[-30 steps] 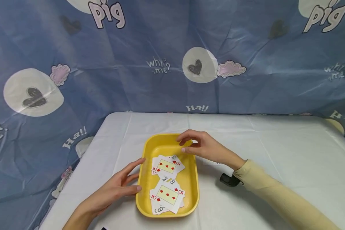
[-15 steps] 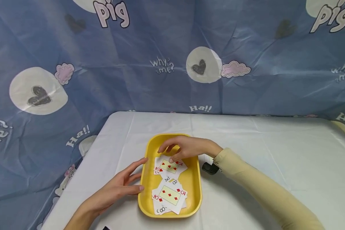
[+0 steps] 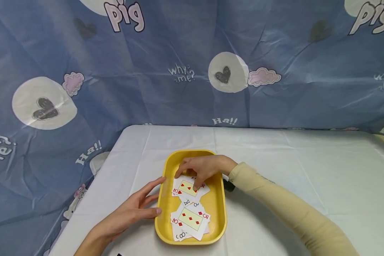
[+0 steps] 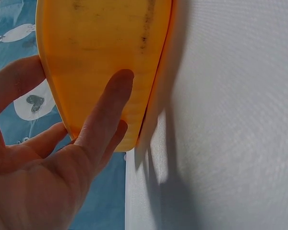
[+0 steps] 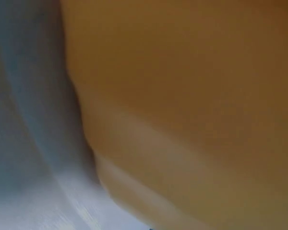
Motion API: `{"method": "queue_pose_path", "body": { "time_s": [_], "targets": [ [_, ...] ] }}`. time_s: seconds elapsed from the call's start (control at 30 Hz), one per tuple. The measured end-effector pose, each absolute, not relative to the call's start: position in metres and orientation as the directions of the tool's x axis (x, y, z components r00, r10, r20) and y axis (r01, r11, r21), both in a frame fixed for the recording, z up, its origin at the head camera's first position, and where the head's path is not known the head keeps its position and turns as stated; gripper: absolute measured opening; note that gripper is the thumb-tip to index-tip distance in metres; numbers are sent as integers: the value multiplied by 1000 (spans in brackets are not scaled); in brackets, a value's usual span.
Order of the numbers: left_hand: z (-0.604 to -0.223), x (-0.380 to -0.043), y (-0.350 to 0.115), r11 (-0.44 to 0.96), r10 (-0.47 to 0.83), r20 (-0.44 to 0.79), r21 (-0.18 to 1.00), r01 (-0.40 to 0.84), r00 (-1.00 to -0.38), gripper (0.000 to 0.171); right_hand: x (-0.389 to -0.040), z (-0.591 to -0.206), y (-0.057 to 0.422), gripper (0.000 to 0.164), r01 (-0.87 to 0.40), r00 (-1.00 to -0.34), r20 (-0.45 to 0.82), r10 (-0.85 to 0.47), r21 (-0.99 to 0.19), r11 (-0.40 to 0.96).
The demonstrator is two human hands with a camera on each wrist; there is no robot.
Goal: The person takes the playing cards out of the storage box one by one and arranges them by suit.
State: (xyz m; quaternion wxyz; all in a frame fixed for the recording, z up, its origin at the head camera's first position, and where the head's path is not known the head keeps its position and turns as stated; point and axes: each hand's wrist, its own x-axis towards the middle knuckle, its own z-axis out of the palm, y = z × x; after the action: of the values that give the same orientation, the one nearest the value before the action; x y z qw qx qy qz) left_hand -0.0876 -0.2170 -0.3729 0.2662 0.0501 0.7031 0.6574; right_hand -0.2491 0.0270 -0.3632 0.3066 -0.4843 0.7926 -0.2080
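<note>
A yellow plastic tray (image 3: 223,227) stands on the white table and holds two loose piles of playing cards. On top of the far pile lies a three of hearts card (image 3: 183,187); the near pile has a three of diamonds card (image 3: 190,218) on top. My right hand (image 3: 204,167) reaches over the tray's right rim, curled fingers at the far edge of the three of hearts and thumb on its right end. My left hand (image 3: 136,209) steadies the tray's left side with fairly straight, spread fingers. In the left wrist view its fingers (image 4: 108,105) touch the tray's outer wall.
A small black object (image 3: 228,185) shows beside the tray, under my right wrist. White cloth covers the table (image 3: 307,170), and a blue printed curtain (image 3: 166,96) hangs behind it. The beige sleeve (image 5: 192,143) fills most of the right wrist view.
My right hand has moved left from over the tray's right rim and down onto the far card pile. The left hand stays at the tray's side.
</note>
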Motion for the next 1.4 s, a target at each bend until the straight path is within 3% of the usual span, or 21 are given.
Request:
{"method": "queue_pose_path", "body": {
  "time_s": [0.2, 0.47, 0.7, 0.9, 1.17, 1.4],
  "targets": [
    [-374, -88, -217, 126, 429, -296, 955, -268, -854, 80, -246, -366, 25, 55, -662, -374, -272, -887, -592, 460],
    [-374, -88, -217, 123, 436, -292, 956, -265, -851, 80, -243, -373, 23, 52, -728, -355, -129, -926, -583, 361],
    [-374, -88, -217, 126, 441, -278, 961, -248, -853, 79, -242, -373, 28, 48, -678, -462, 20, -887, -653, 339],
    [-373, -88, -216, 131, 432, -281, 960, -249, -857, 80, -246, -371, 31, 47, -592, -548, 184, -816, -775, 222],
    [-372, -88, -217, 130, 429, -294, 956, -264, -854, 80, -248, -372, 36, 50, -504, -680, 359, -640, -862, 52],
    [-373, -88, -217, 126, 435, -289, 957, -260, -853, 81, -240, -365, 39, 51, -479, -742, 434, -511, -877, -49]
  ]
}}
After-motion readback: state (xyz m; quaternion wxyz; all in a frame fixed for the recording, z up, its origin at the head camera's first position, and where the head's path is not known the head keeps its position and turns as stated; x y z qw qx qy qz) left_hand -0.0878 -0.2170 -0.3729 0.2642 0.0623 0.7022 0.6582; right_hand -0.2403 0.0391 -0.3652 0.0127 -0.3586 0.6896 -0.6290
